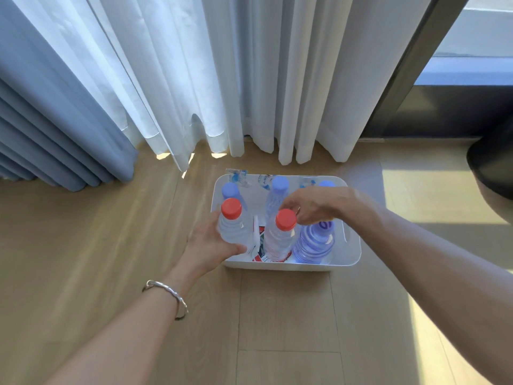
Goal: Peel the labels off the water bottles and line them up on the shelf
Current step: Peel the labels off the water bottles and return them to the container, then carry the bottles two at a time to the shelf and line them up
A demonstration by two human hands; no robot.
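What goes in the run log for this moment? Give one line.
left hand: holds red-capped bottle | right hand: over bottles, grip unclear | bin: on floor, bottles upright, peeled labels inside

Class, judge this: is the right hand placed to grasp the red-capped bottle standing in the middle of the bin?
Probably yes: the right hand hovers beside that red-capped bottle, whose cap stands clear above the white bin.
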